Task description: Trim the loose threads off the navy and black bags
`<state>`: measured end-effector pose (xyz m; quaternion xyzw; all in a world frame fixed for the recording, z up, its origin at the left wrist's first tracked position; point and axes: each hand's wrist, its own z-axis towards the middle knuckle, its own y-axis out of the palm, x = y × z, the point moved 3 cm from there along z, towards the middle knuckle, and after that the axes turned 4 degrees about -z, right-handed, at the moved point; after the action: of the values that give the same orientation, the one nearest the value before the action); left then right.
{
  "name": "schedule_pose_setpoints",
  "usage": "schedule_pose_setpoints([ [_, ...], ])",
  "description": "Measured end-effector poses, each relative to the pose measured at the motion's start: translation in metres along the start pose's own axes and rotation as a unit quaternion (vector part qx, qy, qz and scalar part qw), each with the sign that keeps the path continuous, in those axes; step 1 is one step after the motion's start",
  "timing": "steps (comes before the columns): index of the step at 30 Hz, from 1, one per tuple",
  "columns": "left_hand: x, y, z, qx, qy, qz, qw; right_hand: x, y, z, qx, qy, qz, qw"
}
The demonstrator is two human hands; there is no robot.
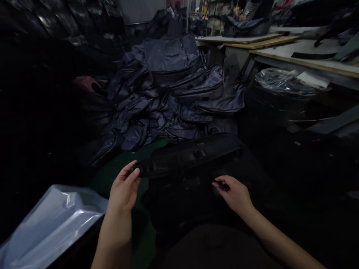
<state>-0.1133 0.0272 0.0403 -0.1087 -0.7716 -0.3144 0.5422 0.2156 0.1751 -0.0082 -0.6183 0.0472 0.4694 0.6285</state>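
A black bag [193, 158] with straps and buckles lies in front of me, its lower part lost in shadow. At its left end my left hand [125, 188] is closed, thumb and fingers pinching a black strap end [138, 170]. My right hand [237, 192], over the bag's right side, is closed around a small dark object [221, 185] with a slight shine. Too little of that object shows to tell its kind.
A large heap of dark blue-grey bags [171, 59] lies ahead on the green floor [112, 175]. Clear plastic sheeting [61, 216] covers something at lower left. Worktables [303, 48] stand at right, above a bag of clear plastic [280, 80].
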Motion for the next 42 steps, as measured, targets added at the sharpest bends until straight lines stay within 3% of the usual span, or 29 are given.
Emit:
schedule_pose_setpoints([
  [11,-0.011,-0.008,0.003,0.022,-0.018,-0.006,1.000,0.003,0.007,0.001,0.008,0.010,-0.040,0.999],
  [15,-0.032,-0.015,0.011,0.081,-0.056,0.011,0.995,-0.003,0.001,0.000,-0.001,0.001,-0.005,1.000],
  [18,-0.050,-0.020,0.014,0.120,-0.085,0.027,0.989,-0.001,-0.022,0.003,0.032,0.001,0.020,0.999],
  [21,-0.059,-0.023,0.014,0.132,-0.101,0.031,0.986,0.024,-0.064,0.013,0.176,0.073,-0.050,0.980],
  [23,-0.061,-0.024,0.014,0.137,-0.107,0.033,0.984,0.050,-0.090,0.022,0.231,0.138,-0.109,0.957],
  [26,-0.063,-0.024,0.014,0.144,-0.116,0.036,0.982,0.091,-0.109,0.036,0.178,0.225,-0.126,0.950],
  [28,-0.064,-0.024,0.015,0.148,-0.122,0.035,0.981,0.110,-0.109,0.040,0.081,0.289,-0.069,0.951],
  [30,-0.067,-0.025,0.016,0.154,-0.127,0.034,0.979,0.119,-0.104,0.038,-0.010,0.340,0.019,0.940],
  [32,-0.069,-0.027,0.016,0.159,-0.130,0.033,0.978,0.120,-0.102,0.033,-0.054,0.364,0.089,0.926],
  [34,-0.070,-0.029,0.015,0.165,-0.134,0.031,0.977,0.118,-0.103,0.029,-0.060,0.367,0.105,0.922],
  [39,-0.071,-0.037,0.009,0.174,-0.152,0.022,0.973,0.113,-0.111,0.022,-0.002,0.344,0.020,0.939],
  [42,-0.073,-0.042,0.006,0.171,-0.166,0.021,0.971,0.110,-0.110,0.018,0.009,0.359,0.036,0.932],
])
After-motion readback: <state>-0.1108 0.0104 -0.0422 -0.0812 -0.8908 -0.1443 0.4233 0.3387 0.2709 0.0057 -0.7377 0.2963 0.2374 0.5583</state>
